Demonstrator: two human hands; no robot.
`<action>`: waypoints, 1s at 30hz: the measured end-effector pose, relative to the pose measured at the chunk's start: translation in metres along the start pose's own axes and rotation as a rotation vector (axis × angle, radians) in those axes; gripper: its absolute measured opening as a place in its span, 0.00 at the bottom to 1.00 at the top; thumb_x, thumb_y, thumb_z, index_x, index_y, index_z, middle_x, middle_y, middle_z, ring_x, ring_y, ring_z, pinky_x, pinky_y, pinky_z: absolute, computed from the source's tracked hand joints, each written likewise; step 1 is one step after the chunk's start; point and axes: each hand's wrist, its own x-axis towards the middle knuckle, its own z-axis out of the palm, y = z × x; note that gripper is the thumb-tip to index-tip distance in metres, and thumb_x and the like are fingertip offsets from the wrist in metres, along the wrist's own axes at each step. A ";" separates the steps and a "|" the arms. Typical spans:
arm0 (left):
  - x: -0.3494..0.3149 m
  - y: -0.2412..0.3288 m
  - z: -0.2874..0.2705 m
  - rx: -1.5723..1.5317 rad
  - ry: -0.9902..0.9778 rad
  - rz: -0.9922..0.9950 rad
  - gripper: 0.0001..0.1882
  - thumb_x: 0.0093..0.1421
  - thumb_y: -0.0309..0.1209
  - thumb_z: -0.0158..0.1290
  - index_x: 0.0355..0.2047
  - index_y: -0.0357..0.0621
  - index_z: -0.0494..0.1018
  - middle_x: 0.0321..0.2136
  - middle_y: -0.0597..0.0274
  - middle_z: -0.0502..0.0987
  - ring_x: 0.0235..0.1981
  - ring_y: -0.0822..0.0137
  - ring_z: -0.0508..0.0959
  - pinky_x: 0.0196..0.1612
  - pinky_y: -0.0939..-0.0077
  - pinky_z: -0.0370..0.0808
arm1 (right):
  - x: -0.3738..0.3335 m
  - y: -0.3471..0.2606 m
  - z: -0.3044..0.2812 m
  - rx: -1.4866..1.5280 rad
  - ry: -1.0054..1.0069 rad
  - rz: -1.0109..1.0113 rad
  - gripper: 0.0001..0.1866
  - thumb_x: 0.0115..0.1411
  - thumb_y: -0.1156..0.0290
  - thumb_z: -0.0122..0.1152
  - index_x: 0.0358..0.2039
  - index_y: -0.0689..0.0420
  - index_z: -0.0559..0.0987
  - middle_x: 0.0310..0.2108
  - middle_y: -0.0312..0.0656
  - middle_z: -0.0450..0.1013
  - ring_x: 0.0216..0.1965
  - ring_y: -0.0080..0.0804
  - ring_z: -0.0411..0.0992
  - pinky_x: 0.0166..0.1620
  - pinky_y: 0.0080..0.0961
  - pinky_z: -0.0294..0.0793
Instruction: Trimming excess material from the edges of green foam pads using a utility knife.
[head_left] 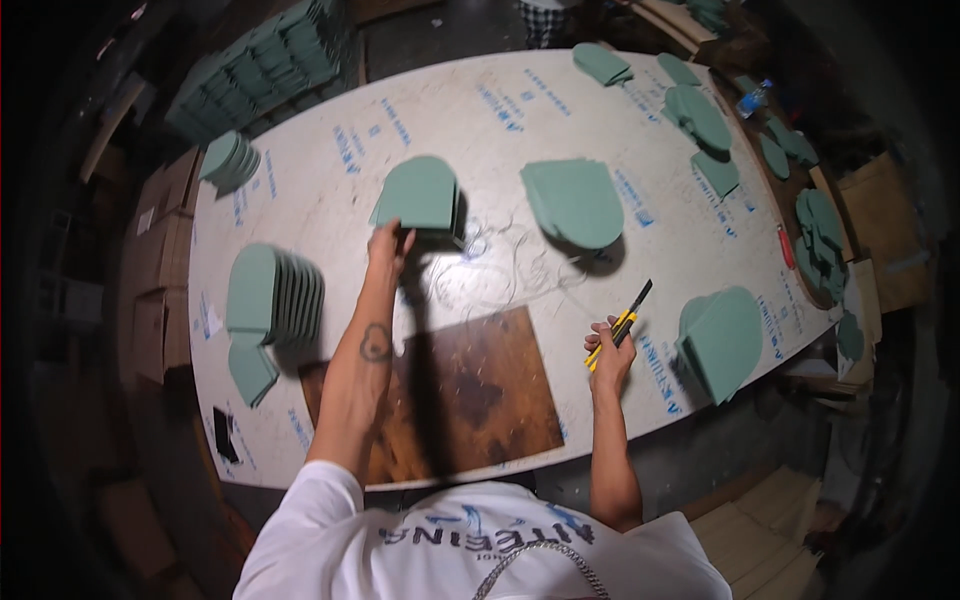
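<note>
My left hand point(390, 243) reaches out to the near edge of a stack of green foam pads point(420, 188), each with a rounded far end. Its fingers are closed on that edge; how many pads they pinch is hidden. In my right hand point(611, 358) is a yellow and black utility knife point(627, 325), its dark blade pointing up and to the right, above the table and apart from the foam. A brown wooden board point(470, 400) lies flat between my forearms at the table's near edge.
More green pads stand in piles: a tall stack point(262, 290) at left, a fanned stack point(575, 203) at centre right, another point(722, 340) at near right. A red-handled tool point(785, 247) and a bottle point(755, 98) lie along the right side. Thin scraps point(500, 265) litter the white table point(440, 115).
</note>
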 end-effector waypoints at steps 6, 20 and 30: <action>-0.067 0.042 -0.041 0.082 -0.262 0.231 0.09 0.65 0.25 0.54 0.45 0.42 0.70 0.37 0.61 0.75 0.38 0.63 0.79 0.41 0.64 0.83 | -0.137 0.040 -0.047 -0.145 -0.037 0.014 0.17 0.68 0.74 0.60 0.55 0.66 0.74 0.31 0.42 0.78 0.25 0.24 0.75 0.29 0.22 0.76; -0.263 -0.115 -0.295 0.314 -0.460 -0.474 0.15 0.72 0.35 0.52 0.52 0.35 0.71 0.40 0.52 0.79 0.36 0.58 0.83 0.43 0.59 0.88 | -0.471 0.300 -0.135 -0.772 0.229 0.237 0.24 0.57 0.55 0.75 0.38 0.62 0.76 0.29 0.45 0.79 0.26 0.31 0.79 0.29 0.30 0.78; -0.322 -0.020 -0.391 1.381 -0.944 -0.278 0.28 0.70 0.49 0.55 0.28 0.33 0.80 0.17 0.57 0.79 0.18 0.67 0.80 0.21 0.75 0.74 | -0.593 0.330 -0.127 -0.829 0.016 0.683 0.35 0.50 0.57 0.77 0.54 0.63 0.77 0.57 0.59 0.74 0.58 0.57 0.73 0.61 0.44 0.72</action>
